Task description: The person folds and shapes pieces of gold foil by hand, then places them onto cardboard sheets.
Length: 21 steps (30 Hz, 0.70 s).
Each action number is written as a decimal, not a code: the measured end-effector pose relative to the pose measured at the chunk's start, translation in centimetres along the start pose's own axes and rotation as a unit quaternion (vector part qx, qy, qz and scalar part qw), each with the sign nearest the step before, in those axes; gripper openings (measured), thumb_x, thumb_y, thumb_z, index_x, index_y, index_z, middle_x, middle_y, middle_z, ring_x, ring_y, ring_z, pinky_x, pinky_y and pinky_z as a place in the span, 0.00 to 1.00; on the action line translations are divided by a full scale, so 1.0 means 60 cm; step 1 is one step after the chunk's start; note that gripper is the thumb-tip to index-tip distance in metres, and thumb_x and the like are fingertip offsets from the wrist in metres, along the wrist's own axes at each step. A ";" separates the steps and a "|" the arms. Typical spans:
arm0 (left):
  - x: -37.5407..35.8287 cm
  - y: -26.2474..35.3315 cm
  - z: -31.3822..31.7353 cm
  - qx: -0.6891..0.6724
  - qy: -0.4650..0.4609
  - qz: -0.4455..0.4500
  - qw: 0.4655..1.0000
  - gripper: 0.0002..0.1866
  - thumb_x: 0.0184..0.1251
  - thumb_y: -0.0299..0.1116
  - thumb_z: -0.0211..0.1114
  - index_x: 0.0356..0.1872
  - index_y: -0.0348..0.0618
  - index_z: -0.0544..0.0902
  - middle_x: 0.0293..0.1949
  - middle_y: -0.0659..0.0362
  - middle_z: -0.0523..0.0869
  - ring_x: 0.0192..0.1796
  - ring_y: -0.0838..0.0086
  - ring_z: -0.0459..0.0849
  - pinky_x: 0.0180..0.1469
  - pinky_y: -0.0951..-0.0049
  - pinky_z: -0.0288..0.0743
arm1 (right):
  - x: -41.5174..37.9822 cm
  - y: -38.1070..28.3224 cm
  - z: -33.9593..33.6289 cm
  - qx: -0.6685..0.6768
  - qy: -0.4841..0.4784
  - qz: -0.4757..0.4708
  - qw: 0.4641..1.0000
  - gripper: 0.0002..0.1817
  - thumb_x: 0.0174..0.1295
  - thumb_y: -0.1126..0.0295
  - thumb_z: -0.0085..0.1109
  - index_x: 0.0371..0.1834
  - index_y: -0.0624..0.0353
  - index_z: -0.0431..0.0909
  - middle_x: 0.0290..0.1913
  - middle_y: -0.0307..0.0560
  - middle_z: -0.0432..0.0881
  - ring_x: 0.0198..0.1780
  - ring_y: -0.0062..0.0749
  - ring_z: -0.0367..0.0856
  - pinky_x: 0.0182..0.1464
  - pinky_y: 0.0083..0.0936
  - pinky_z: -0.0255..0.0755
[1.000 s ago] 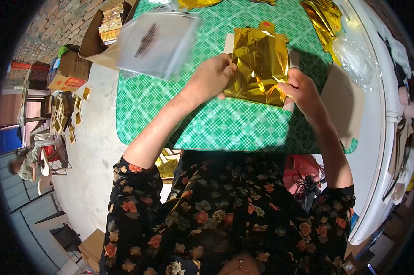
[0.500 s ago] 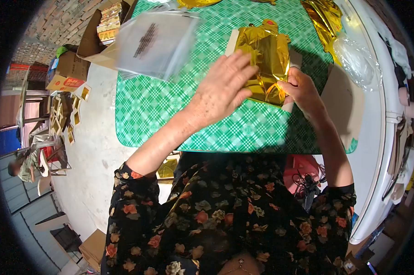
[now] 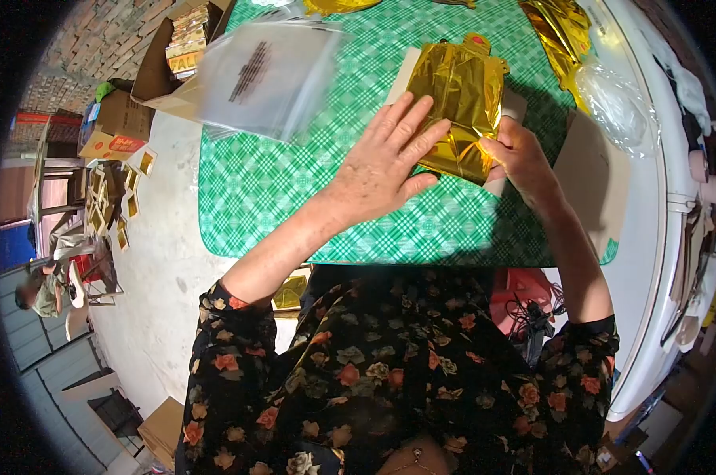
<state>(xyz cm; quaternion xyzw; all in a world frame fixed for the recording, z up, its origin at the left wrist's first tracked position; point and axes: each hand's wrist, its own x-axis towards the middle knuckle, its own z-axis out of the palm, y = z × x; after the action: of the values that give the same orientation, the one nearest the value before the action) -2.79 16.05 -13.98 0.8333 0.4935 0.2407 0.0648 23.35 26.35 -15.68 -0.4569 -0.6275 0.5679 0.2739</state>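
Observation:
A folded gold foil balloon (image 3: 458, 95) with small tabs at its far end lies on a pale card (image 3: 406, 73) on the green checked tablecloth (image 3: 295, 198). My left hand (image 3: 386, 162) is open, its spread fingertips resting on the balloon's left side. At the near right corner, the thumb and fingers of my right hand (image 3: 520, 158) pinch the foil beside a small orange strip (image 3: 474, 148).
Clear plastic bags (image 3: 267, 75) are stacked at the table's left. More gold foil (image 3: 560, 36) and crumpled clear plastic (image 3: 615, 103) lie at the right, above a cardboard sheet (image 3: 592, 178). An open carton (image 3: 164, 87) stands left; a person (image 3: 45, 289) sits beyond.
My left hand has slid slightly left and toward me across the foil. The balloon's far end looks flatter and shifted slightly. My right hand keeps its pinch in place.

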 end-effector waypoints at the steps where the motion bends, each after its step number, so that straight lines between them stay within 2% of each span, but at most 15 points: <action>1: 0.000 -0.001 -0.005 -0.025 0.010 -0.010 1.000 0.42 0.77 0.52 0.67 0.85 0.50 0.62 0.86 0.46 0.57 0.88 0.47 0.52 0.86 0.43 0.53 | 0.000 0.000 -0.001 -0.004 -0.003 0.002 1.000 0.13 0.72 0.71 0.66 0.36 0.59 0.69 0.31 0.37 0.74 0.30 0.21 0.78 0.25 0.29 0.80; 3: -0.002 -0.004 -0.014 -0.062 0.036 -0.027 0.997 0.46 0.71 0.45 0.75 0.85 0.49 0.62 0.85 0.42 0.59 0.87 0.42 0.55 0.84 0.43 0.60 | 0.001 0.000 -0.003 -0.010 -0.009 0.008 1.000 0.13 0.72 0.70 0.66 0.36 0.58 0.68 0.32 0.37 0.75 0.31 0.22 0.81 0.26 0.30 0.83; 6: -0.008 -0.010 -0.033 -0.104 0.030 -0.090 0.990 0.49 0.68 0.42 0.78 0.86 0.48 0.60 0.82 0.40 0.64 0.86 0.42 0.58 0.84 0.44 0.60 | 0.000 0.008 -0.004 0.006 0.000 0.010 1.000 0.12 0.72 0.70 0.65 0.38 0.60 0.70 0.32 0.38 0.76 0.30 0.22 0.79 0.26 0.29 0.80; 7: -0.008 -0.009 -0.039 -0.105 0.035 -0.108 0.988 0.51 0.66 0.40 0.80 0.86 0.46 0.59 0.77 0.40 0.71 0.82 0.44 0.66 0.82 0.46 0.64 | 0.000 0.011 -0.007 -0.005 0.000 0.006 1.000 0.12 0.72 0.70 0.65 0.38 0.60 0.70 0.32 0.38 0.76 0.30 0.22 0.79 0.28 0.29 0.80; 10: -0.013 -0.016 -0.040 -0.137 0.058 -0.131 0.980 0.50 0.66 0.38 0.80 0.85 0.44 0.60 0.71 0.43 0.79 0.76 0.47 0.73 0.78 0.47 0.69 | -0.003 0.004 -0.006 -0.024 0.007 -0.012 1.000 0.11 0.72 0.71 0.65 0.38 0.60 0.70 0.32 0.37 0.76 0.32 0.22 0.78 0.36 0.28 0.78; 11: -0.012 -0.016 -0.044 -0.181 0.053 -0.155 0.970 0.48 0.66 0.36 0.80 0.84 0.45 0.62 0.65 0.45 0.84 0.70 0.49 0.79 0.73 0.48 0.72 | -0.007 -0.003 -0.002 -0.020 0.014 -0.021 0.999 0.11 0.71 0.71 0.65 0.38 0.61 0.70 0.31 0.37 0.76 0.33 0.22 0.78 0.38 0.28 0.77; 15: -0.021 -0.004 -0.049 -0.153 0.052 -0.194 0.968 0.44 0.68 0.33 0.79 0.83 0.47 0.66 0.61 0.45 0.86 0.63 0.53 0.85 0.67 0.53 0.78 | -0.013 -0.007 0.001 0.011 0.010 -0.017 1.000 0.09 0.71 0.72 0.65 0.41 0.63 0.73 0.32 0.37 0.77 0.37 0.21 0.78 0.44 0.28 0.76; 17: -0.023 -0.010 -0.040 -0.191 0.057 -0.210 0.957 0.41 0.69 0.32 0.77 0.82 0.47 0.67 0.58 0.44 0.88 0.58 0.55 0.88 0.63 0.56 0.81 | 0.001 0.035 -0.018 -0.046 0.007 -0.043 0.998 0.09 0.71 0.72 0.65 0.44 0.63 0.75 0.33 0.37 0.78 0.37 0.21 0.77 0.43 0.28 0.76; 21: -0.009 0.004 -0.053 -0.228 0.029 -0.277 0.933 0.36 0.72 0.28 0.74 0.79 0.47 0.70 0.52 0.45 0.93 0.53 0.59 0.92 0.59 0.58 0.83 | -0.011 0.003 -0.010 -0.060 -0.017 -0.046 0.997 0.09 0.71 0.72 0.66 0.43 0.62 0.75 0.33 0.36 0.77 0.36 0.21 0.75 0.41 0.29 0.74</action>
<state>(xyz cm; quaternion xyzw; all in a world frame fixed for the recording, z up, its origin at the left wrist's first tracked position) -4.28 15.08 -11.30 0.6191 0.6383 0.3428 0.3029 24.20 26.03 -15.64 -0.4337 -0.6849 0.5239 0.2614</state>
